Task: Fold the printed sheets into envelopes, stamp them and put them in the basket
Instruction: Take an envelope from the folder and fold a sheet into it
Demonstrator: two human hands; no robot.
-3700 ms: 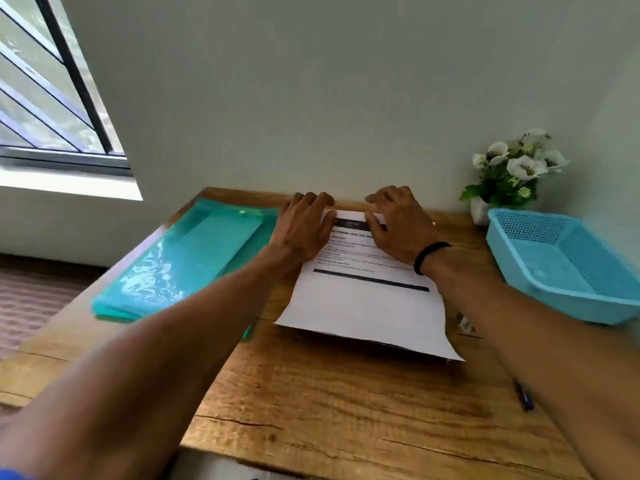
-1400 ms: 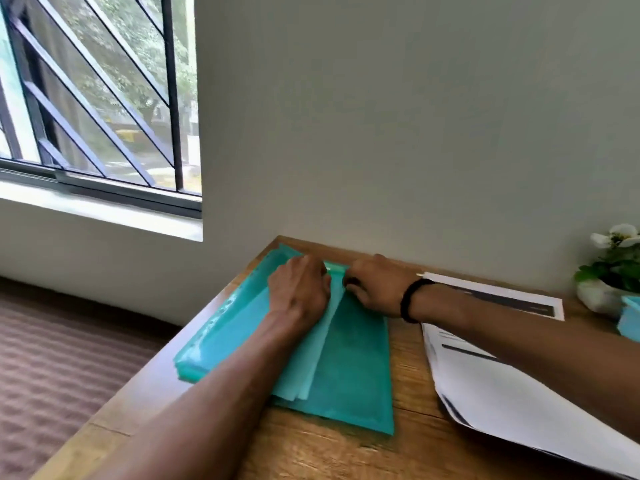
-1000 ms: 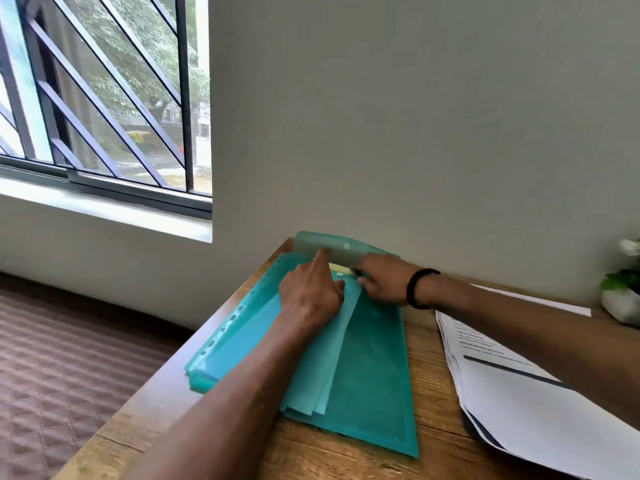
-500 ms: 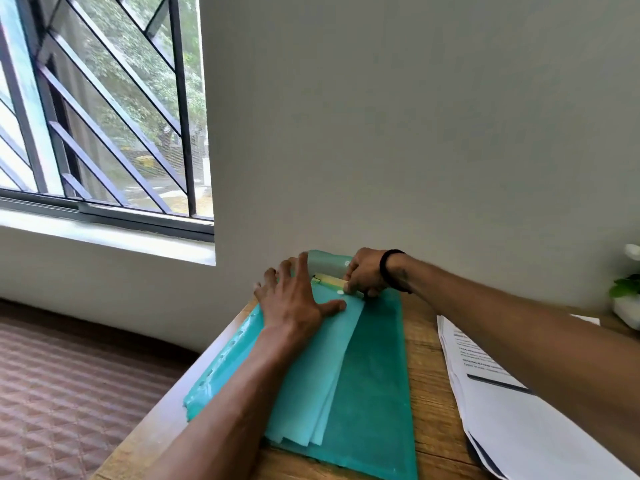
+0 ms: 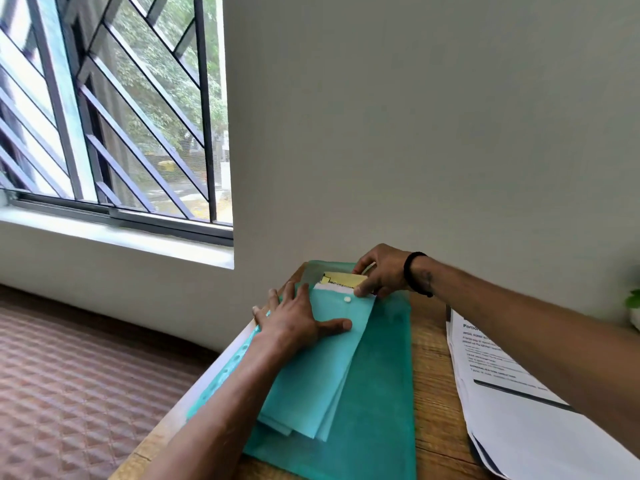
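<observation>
Left hand (image 5: 298, 323) flat, fingers spread, pressing teal folder (image 5: 332, 358) at lower centre. Right hand (image 5: 379, 271) pinching yellow envelope (image 5: 343, 280) at folder mouth. Printed sheets (image 5: 512, 393) at lower right.

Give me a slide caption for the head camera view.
Left hand pins the teal folder flat while the right hand grips yellow envelopes at its open top.

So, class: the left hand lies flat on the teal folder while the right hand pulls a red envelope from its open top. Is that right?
Not quite. In the head view, what the right hand pulls from the teal folder is yellow, not red. The left hand does lie flat on the folder.
</observation>
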